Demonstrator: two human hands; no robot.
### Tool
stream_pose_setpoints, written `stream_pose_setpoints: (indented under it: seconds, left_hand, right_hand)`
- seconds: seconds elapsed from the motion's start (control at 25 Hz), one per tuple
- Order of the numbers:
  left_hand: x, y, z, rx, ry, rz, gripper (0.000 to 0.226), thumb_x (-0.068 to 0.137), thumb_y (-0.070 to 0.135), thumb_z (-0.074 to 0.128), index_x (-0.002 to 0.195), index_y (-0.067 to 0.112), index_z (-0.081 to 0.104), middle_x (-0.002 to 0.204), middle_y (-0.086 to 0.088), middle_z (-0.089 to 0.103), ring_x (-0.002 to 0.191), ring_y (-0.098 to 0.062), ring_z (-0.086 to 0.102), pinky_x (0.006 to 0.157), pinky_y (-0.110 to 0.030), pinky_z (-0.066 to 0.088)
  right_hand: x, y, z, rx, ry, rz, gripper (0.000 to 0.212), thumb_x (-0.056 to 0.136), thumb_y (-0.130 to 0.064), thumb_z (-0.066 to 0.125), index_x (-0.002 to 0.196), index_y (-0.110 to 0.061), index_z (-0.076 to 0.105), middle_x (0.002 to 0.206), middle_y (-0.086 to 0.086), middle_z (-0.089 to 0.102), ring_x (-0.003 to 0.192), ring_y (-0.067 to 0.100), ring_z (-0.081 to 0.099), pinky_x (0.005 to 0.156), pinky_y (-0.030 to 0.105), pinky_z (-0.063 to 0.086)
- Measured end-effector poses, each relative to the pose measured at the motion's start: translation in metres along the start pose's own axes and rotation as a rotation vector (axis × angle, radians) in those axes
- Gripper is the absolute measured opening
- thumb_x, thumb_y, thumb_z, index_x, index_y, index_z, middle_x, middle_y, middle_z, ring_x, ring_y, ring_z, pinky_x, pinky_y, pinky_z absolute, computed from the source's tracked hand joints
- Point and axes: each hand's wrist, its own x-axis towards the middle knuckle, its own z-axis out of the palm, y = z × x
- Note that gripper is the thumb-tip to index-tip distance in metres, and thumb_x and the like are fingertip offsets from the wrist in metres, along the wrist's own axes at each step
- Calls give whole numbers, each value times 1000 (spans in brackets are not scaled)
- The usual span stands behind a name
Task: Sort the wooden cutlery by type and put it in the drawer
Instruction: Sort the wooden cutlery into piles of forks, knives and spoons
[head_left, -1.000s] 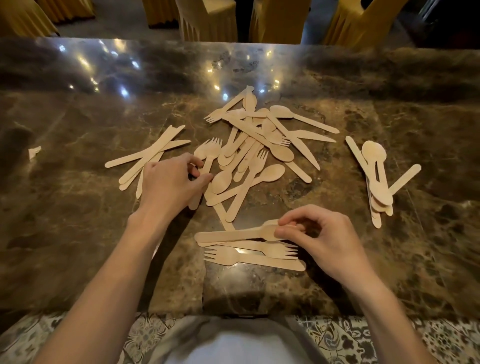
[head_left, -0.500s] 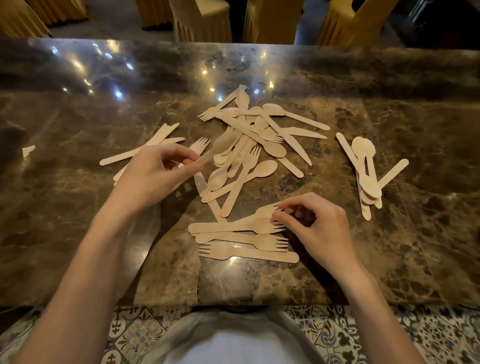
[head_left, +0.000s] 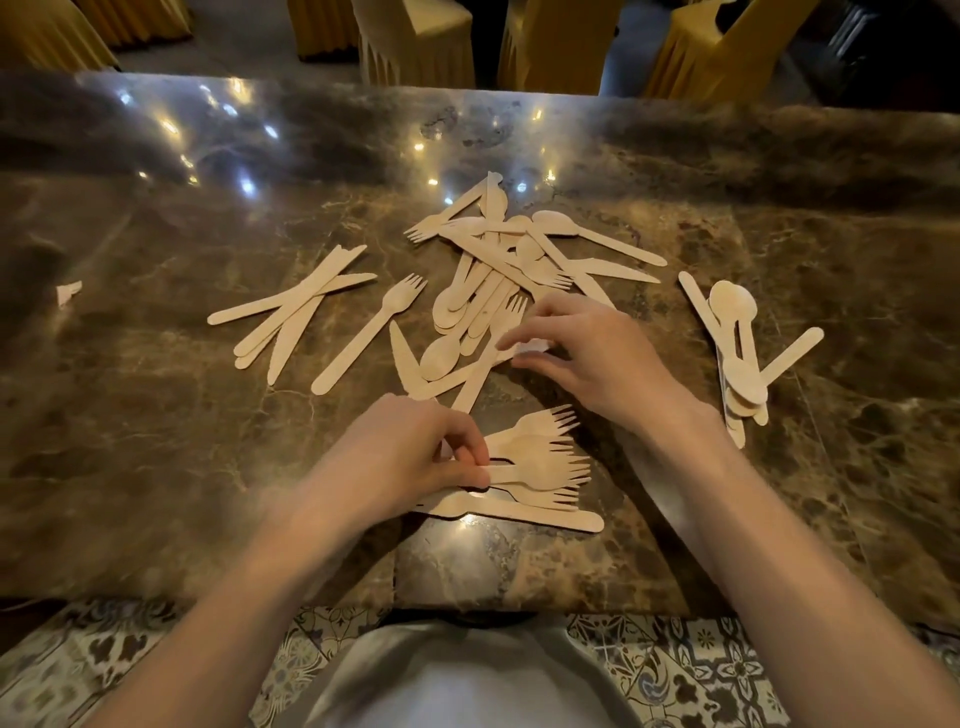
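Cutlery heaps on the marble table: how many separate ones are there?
4: knives at the left, the mixed heap in the middle, spoons at the right, and forks nearest, pinched by the left hand. A lone fork lies between knives and heap.

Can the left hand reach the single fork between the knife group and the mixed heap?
Probably yes. The single fork lies on the marble tabletop, nothing over it, ahead of the left hand. That hand pinches a handle in the near fork stack, so it must release first.
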Motion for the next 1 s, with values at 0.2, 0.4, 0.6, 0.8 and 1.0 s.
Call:
stream_pose_setpoints:
  seconds: [0.2, 0.4, 0.6, 0.8, 1.0]
  left_hand:
    - [-3, -4, 12, 107, 123, 112, 17, 79, 49, 64, 90, 37, 67, 77, 16, 59, 70, 0, 49, 77, -23, 34]
    - [-7, -10, 9, 3, 156, 142, 19, 75, 54, 64, 87, 40, 65, 72, 20, 58, 68, 2, 51, 65, -14, 34]
    - [-4, -45, -31, -181, 441, -84, 20, 74, 54, 62, 80, 35, 65, 71, 18, 63, 65, -1, 56, 58, -23, 44]
    - [23, -77, -51, 37, 552, -288, 19, 83, 38, 64, 100, 29, 65, 93, 11, 64, 77, -10, 52, 69, -30, 40]
    - [38, -83, -47, 125, 489, -346, 27, 78, 51, 65, 99, 34, 64, 82, 19, 57, 78, -8, 50, 69, -32, 41]
  right_hand:
    - [22, -15, 17, -186, -144, -185, 21, 86, -32, 64, 106, -36, 69, 102, -5, 60, 93, 16, 52, 73, 29, 41]
    - [21, -14, 11, -235, -151, -192, 17, 84, -33, 65, 100, -29, 69, 112, -4, 60, 107, 18, 48, 90, 31, 35]
    - [-13, -22, -11, -133, -32, -63, 17, 80, -36, 61, 94, -29, 68, 86, -11, 68, 82, 12, 58, 82, 30, 41]
    - [-47, -31, 10, -23, -142, 31, 16, 88, -30, 61, 101, -27, 69, 98, -11, 67, 88, 12, 57, 80, 28, 44]
    - [-71, -35, 28, -84, -4, 2, 41, 89, -54, 47, 109, -25, 69, 105, -9, 67, 101, 14, 57, 92, 32, 39]
